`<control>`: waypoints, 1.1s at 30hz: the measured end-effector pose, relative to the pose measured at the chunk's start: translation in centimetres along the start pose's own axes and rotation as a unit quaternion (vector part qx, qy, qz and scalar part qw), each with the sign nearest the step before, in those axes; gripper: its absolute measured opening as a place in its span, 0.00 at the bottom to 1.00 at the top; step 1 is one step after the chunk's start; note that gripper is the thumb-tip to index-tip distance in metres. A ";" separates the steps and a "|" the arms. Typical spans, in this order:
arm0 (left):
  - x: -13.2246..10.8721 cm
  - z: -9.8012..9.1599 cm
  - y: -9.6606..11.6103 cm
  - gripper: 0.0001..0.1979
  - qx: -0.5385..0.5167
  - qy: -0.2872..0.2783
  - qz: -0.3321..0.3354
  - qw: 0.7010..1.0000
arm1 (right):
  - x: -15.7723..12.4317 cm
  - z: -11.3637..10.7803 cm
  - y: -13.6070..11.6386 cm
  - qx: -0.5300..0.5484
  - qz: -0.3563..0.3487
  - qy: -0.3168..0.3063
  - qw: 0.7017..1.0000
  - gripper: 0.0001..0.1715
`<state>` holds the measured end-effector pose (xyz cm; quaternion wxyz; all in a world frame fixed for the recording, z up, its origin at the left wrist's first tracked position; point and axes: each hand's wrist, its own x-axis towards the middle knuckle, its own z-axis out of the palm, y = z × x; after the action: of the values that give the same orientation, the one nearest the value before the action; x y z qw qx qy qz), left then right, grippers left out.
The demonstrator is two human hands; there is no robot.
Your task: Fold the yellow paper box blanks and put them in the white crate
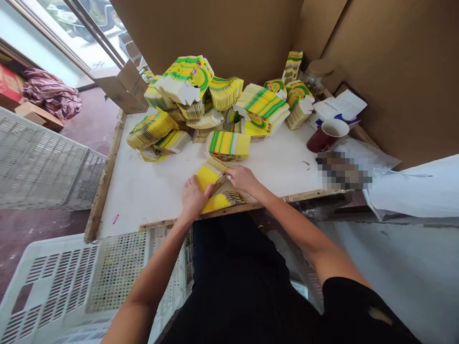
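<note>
On the near part of the white tabletop lies a yellow folded carton (207,177) with brownish card edges. My left hand (193,195) holds it at its left side, thumb across its lower edge and fingers along the far side. From the right, my right hand (244,178) has its fingers closed at the carton's right end, and its fingertips are partly hidden. Right below, along the table's front edge, a fanned row of flat yellow cartons (218,202) lies under my hands. Just beyond stands a bundle of yellow, green and white cartons (228,145).
Heaped carton stacks (186,79) fill the table's back. At right are a dark red mug (324,138), a lidded jar (318,71) and a clear plastic bag (382,155). White plastic crates (68,272) stand below left. A wooden rim (103,191) edges the table.
</note>
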<state>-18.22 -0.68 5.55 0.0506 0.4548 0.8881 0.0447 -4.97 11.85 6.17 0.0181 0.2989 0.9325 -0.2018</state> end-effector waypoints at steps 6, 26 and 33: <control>-0.5 0.8 0.1 0.25 -0.005 0.033 0.009 0.999 | 0.0 -0.1 -0.1 -0.016 -0.012 -0.015 1.000 0.14; -0.5 -1.0 0.8 0.22 -0.075 -0.034 -0.023 0.996 | 1.2 1.2 -2.2 0.155 0.124 -0.014 0.980 0.13; -0.3 -1.4 0.5 0.23 -0.086 -0.041 -0.030 0.995 | -0.6 0.3 0.5 0.135 0.007 -0.017 0.991 0.22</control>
<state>-17.80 -0.65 7.07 0.1276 0.4232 0.8913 0.1009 -4.19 11.75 5.77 -0.0056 0.3017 0.8941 -0.3310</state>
